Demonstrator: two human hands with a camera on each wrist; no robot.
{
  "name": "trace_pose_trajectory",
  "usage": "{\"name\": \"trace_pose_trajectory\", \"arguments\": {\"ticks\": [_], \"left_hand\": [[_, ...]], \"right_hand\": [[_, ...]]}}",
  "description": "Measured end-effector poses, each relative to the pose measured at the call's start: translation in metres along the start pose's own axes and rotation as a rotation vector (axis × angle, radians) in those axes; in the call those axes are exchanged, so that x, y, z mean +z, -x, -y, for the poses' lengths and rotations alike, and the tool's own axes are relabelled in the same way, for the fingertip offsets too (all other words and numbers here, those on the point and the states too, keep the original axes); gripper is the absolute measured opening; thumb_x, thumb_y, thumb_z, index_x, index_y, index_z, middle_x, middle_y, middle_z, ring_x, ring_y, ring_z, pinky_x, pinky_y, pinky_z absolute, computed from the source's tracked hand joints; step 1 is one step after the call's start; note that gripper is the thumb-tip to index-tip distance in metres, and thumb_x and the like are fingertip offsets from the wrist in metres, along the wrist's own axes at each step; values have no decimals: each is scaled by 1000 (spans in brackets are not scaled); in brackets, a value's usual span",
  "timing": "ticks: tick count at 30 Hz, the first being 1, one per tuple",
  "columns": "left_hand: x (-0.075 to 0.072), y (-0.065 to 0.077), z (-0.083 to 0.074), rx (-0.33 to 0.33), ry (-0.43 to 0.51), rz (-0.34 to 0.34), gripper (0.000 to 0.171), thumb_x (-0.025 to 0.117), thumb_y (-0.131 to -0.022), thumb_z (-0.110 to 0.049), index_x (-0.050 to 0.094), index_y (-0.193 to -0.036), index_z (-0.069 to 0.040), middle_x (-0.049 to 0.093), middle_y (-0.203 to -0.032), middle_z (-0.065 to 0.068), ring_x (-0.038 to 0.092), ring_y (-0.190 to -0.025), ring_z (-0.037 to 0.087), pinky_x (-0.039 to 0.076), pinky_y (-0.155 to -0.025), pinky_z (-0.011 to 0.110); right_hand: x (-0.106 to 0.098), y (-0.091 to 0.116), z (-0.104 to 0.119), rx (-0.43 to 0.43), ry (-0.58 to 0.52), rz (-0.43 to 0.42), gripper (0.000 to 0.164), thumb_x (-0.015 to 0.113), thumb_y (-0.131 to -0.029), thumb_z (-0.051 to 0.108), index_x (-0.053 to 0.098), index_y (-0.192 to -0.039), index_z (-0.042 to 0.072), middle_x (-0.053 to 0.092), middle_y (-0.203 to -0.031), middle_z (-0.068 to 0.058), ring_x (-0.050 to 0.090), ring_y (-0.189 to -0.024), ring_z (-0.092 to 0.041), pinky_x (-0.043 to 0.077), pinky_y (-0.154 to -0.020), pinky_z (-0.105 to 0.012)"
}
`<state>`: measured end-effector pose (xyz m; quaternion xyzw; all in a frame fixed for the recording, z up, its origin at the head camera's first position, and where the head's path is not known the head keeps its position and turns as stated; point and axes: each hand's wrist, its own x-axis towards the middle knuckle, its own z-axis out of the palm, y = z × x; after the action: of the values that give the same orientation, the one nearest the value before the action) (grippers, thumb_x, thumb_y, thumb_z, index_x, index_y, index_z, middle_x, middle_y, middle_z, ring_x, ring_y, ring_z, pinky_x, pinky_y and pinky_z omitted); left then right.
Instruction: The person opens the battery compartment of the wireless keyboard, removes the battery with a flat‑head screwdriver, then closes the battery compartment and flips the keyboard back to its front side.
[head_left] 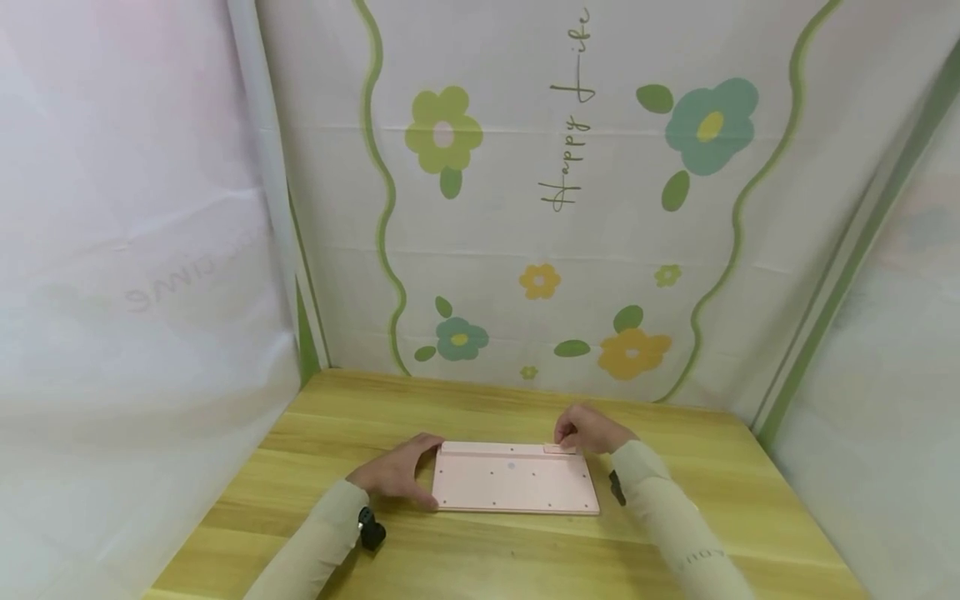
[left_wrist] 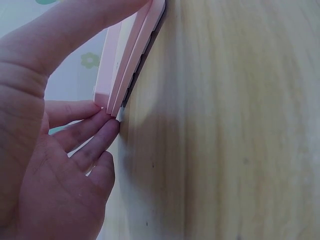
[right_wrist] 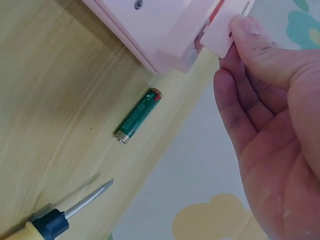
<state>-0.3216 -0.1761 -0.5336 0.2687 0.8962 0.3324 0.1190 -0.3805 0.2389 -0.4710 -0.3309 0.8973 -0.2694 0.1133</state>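
A pink keyboard (head_left: pixel 510 483) lies face down on the wooden table, its screwed back up and its keys (left_wrist: pixel 136 75) towards the wood. My left hand (head_left: pixel 397 473) holds its left end, thumb at the near corner and fingertips at the far corner. At the far right corner, my right hand (head_left: pixel 588 429) pinches a thin pink battery cover (right_wrist: pixel 220 40) between thumb and fingers. The cover is lifted at an angle over the battery compartment in the raised ridge, where a strip of red (right_wrist: pixel 216 11) shows.
A green battery (right_wrist: pixel 139 116) lies on the table (right_wrist: pixel 60 100) just off the keyboard's right end. Near it is a screwdriver (right_wrist: pixel 70 212) with a yellow and black handle. A floral cloth wall (head_left: pixel 510 250) rises behind the table, with white cloth at both sides.
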Motion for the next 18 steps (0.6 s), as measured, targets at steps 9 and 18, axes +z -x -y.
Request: {"name": "trace_pose_trajectory", "arguments": {"ticks": [9, 18], "left_hand": [[-1, 0, -1, 10, 16, 7, 117, 96, -71, -48, 36, -162, -6, 39, -165, 13, 37, -155, 38, 31, -127, 63], [0, -1, 2, -8, 0, 5, 117, 95, -71, -52, 36, -163, -9, 38, -167, 13, 36, -156, 36, 31, -127, 62]], "right_hand": [[3, 1, -3, -1, -17, 13, 8, 67, -95, -11, 74, -92, -7, 72, -87, -21, 57, -72, -21, 46, -61, -19], [6, 0, -6, 12, -15, 1, 11, 66, -97, -9, 76, -93, -6, 74, -87, -19, 56, -71, -18, 46, -61, -19]]}}
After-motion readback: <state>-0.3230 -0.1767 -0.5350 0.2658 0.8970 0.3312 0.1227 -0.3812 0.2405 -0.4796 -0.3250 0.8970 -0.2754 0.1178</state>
